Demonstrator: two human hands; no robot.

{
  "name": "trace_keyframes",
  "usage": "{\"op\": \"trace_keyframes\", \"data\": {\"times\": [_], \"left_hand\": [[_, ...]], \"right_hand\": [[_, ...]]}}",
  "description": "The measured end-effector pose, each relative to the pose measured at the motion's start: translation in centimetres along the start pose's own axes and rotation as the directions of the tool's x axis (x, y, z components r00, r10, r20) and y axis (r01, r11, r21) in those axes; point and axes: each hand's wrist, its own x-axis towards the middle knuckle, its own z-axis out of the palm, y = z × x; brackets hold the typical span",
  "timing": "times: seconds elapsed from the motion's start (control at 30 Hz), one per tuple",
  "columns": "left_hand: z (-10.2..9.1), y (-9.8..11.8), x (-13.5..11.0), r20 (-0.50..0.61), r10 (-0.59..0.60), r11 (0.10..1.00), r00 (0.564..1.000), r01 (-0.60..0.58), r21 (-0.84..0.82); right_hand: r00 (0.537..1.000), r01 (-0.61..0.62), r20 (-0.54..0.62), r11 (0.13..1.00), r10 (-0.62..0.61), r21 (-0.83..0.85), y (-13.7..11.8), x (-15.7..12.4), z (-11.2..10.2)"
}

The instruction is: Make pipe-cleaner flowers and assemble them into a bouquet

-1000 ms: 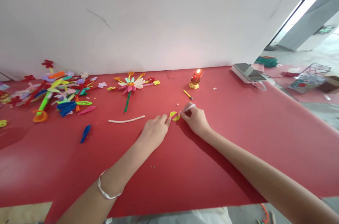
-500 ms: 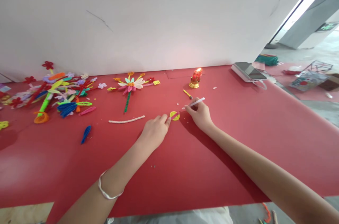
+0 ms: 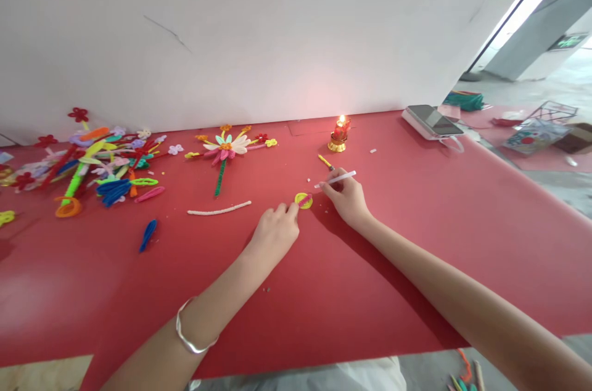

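Note:
A yellow pipe-cleaner ring (image 3: pixel 304 196) with a pink pipe-cleaner piece (image 3: pixel 305 200) across it lies on the red tabletop. My left hand (image 3: pixel 277 227) is closed, its fingertips pinching the ring's near left edge. To the right, my right hand (image 3: pixel 350 200) grips a thin white glue stick (image 3: pixel 343 177) like a pen; its tip points left, just above and right of the ring. Behind that hand lie a yellow-and-black pen-like tool (image 3: pixel 325 161) and a lit red candle (image 3: pixel 341 132) on a gold base.
A pipe-cleaner flower (image 3: pixel 227 147) with a green stem and a cream pipe cleaner (image 3: pixel 219 210) lie left of my hands. Farther left are a blue loop (image 3: pixel 148 235) and a colourful pipe-cleaner heap (image 3: pixel 104 163). A phone-like device (image 3: pixel 432 122) rests at the back right by the white wall (image 3: pixel 259 39).
The glue stick's tip has shifted slightly left, and the candle flame looks taller. My left hand stays at the ring. The whole view has drifted a little.

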Motion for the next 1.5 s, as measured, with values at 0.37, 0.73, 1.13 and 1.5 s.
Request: {"op": "trace_keyframes", "data": {"times": [0.37,0.73,1.13,1.5], "left_hand": [[-0.7,0.2,0.0,0.072,0.008,1.000,0.997,-0.007,-0.018],[-1.1,0.2,0.0,0.088,-0.022,1.000,0.996,0.022,-0.001],[-0.8,0.2,0.2,0.056,-0.083,0.987,0.995,0.090,-0.137],[-2.0,-2.5,-0.4,0.094,-0.037,0.949,0.995,0.064,-0.309]], "right_hand": [[0.977,0.178,0.130,0.983,-0.170,-0.050,-0.3,-0.5,-0.1],[0.959,0.163,0.240,0.986,-0.150,-0.037,-0.2,-0.6,0.0],[0.886,0.100,0.444,0.989,-0.137,0.106,-0.6,3.0,1.3],[0.960,-0.107,0.279,0.896,-0.019,0.430,0.2,3.3,0.7]]}}
